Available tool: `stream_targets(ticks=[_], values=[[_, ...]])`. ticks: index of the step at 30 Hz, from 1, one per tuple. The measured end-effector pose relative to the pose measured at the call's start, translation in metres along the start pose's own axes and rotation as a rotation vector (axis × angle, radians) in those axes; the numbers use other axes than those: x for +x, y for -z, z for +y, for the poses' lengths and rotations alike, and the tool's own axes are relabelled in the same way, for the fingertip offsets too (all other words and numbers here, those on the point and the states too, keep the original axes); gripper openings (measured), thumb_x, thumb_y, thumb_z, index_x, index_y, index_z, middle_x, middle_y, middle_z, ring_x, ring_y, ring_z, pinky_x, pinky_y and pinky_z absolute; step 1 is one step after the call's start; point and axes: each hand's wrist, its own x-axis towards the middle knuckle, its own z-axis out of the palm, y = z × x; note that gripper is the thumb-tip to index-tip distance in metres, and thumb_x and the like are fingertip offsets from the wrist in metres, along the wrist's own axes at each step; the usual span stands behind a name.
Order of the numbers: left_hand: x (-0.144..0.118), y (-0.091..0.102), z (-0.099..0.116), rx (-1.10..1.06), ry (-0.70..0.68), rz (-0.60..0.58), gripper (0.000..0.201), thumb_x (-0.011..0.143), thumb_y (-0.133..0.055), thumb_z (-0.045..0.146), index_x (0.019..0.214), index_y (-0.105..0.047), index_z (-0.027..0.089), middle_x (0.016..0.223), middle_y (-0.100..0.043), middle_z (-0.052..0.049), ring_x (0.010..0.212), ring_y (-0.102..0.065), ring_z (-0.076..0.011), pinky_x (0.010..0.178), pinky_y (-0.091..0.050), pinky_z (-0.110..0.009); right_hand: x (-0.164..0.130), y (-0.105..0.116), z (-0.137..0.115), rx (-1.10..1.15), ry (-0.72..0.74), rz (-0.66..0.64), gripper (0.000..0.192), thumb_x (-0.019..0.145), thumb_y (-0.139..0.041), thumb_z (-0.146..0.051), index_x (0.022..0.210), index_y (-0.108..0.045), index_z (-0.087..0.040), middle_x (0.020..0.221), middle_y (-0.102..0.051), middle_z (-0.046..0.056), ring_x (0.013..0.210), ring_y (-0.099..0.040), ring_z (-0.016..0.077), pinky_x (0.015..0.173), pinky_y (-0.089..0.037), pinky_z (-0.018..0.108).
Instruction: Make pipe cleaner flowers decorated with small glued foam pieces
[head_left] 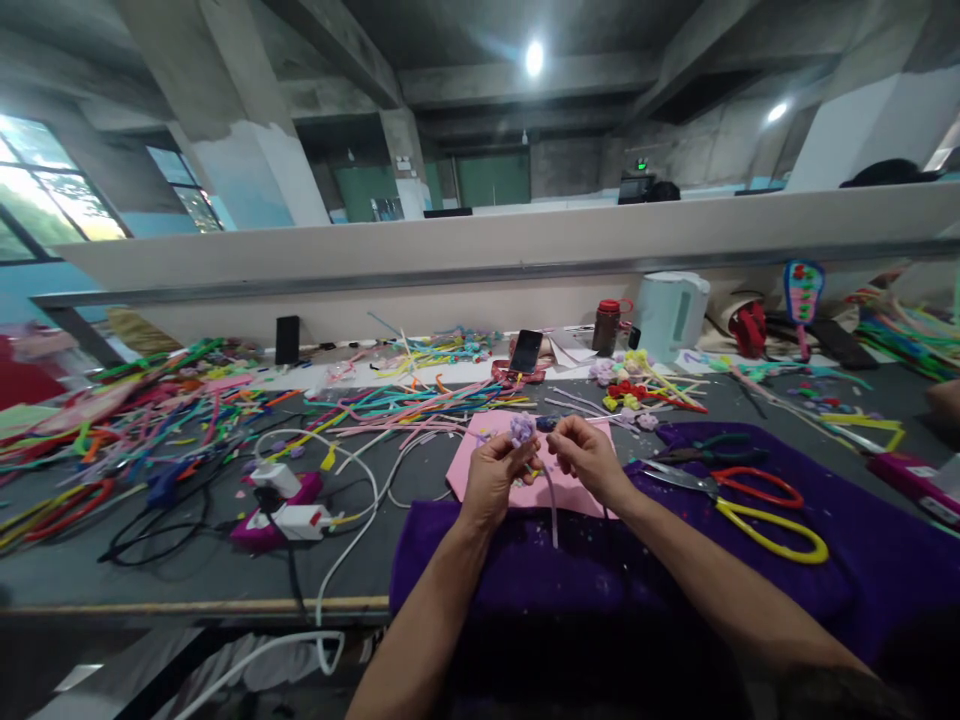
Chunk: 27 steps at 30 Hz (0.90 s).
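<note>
The left hand [491, 478] is closing its grip on a lilac pipe-cleaner flower [523, 430], held above the pink sheet [480, 470]. Its stem [553, 505] is trailing toward six o'clock. The right hand [589, 452], at three o'clock, is pinching the flower's edge.

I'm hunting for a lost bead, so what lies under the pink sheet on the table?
The pink sheet lies partly on the purple cloth and partly on the grey table. White cables run beside its left edge. Both hands and the lilac flower hover above it; anything beneath stays covered.
</note>
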Motion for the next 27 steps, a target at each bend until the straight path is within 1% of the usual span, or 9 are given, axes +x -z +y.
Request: stream_targets(ticks=[3,7,11,15,19,22,24,27], values=[[-0.001,0.002,0.002,-0.030,0.024,-0.019,0.033,0.059,-0.072,0.034,0.080,-0.065,0.011,0.070,-0.064,-0.005,0.045,-0.052,-0.0073,0.037,-0.035,-0.017,0.000,-0.001,0.001,-0.011,0.001,-0.028,0.023,0.074,-0.056,-0.039,0.070,-0.047,-0.018,0.053,-0.049,-0.006,0.038,-0.041,0.0056,0.035,-0.028,0.017],[-0.001,0.006,0.004,-0.057,0.024,-0.024,0.035,0.062,-0.069,0.037,0.084,-0.063,0.011,0.070,-0.063,-0.004,0.039,-0.047,-0.0046,0.032,-0.029,-0.016,-0.001,-0.001,0.003,0.043,-0.034,-0.065,0.025,0.076,-0.053,-0.041,0.071,-0.045,-0.018,0.059,-0.054,-0.004,0.036,-0.041,0.0046,0.034,-0.027,0.017],[0.001,0.009,0.004,-0.079,0.032,-0.029,0.033,0.064,-0.067,0.038,0.081,-0.061,0.011,0.065,-0.061,-0.001,0.033,-0.041,-0.0017,0.029,-0.024,-0.014,-0.001,-0.002,0.005,0.072,-0.050,-0.093,0.027,0.077,-0.051,-0.043,0.072,-0.043,-0.019,0.056,-0.054,-0.005,0.033,-0.040,0.0045,0.032,-0.027,0.017],[0.003,0.010,0.004,-0.183,0.105,-0.067,0.029,0.065,-0.066,0.035,0.080,-0.060,0.011,0.058,-0.057,0.002,0.030,-0.037,0.0003,0.028,-0.022,-0.012,-0.002,-0.002,0.005,0.079,-0.067,-0.131,0.028,0.079,-0.047,-0.046,0.072,-0.039,-0.020,0.052,-0.053,-0.006,0.030,-0.037,0.0046,0.029,-0.024,0.016],[0.004,0.012,0.006,-0.370,0.201,-0.077,0.025,0.063,-0.069,0.028,0.079,-0.062,0.010,0.056,-0.056,0.001,0.037,-0.046,-0.0019,0.028,-0.025,-0.009,-0.002,-0.001,0.007,-0.005,-0.069,-0.123,0.032,0.081,-0.043,-0.048,0.067,-0.040,-0.019,0.045,-0.048,-0.007,0.029,-0.035,0.0047,0.028,-0.022,0.016],[0.004,0.013,0.008,-0.430,0.240,-0.074,0.023,0.063,-0.069,0.026,0.077,-0.062,0.010,0.055,-0.056,0.000,0.040,-0.050,-0.0033,0.028,-0.026,-0.009,-0.002,0.001,0.010,-0.102,-0.053,-0.122,0.036,0.082,-0.041,-0.049,0.061,-0.041,-0.018,0.040,-0.044,-0.007,0.029,-0.033,0.0046,0.029,-0.022,0.016],[0.005,0.013,0.007,-0.426,0.241,-0.077,0.022,0.064,-0.068,0.025,0.077,-0.062,0.009,0.055,-0.056,0.000,0.037,-0.047,-0.0028,0.027,-0.025,-0.009,-0.001,0.001,0.013,-0.159,-0.055,-0.144,0.038,0.082,-0.042,-0.049,0.059,-0.042,-0.018,0.040,-0.044,-0.006,0.029,-0.033,0.0047,0.029,-0.022,0.017],[0.006,0.013,0.005,-0.386,0.227,-0.094,0.023,0.066,-0.067,0.027,0.080,-0.062,0.009,0.056,-0.057,0.000,0.031,-0.040,-0.0005,0.026,-0.024,-0.011,0.000,0.001,0.017,-0.188,-0.049,-0.158,0.034,0.080,-0.045,-0.047,0.062,-0.044,-0.018,0.048,-0.052,-0.004,0.032,-0.038,0.0048,0.031,-0.027,0.017]])
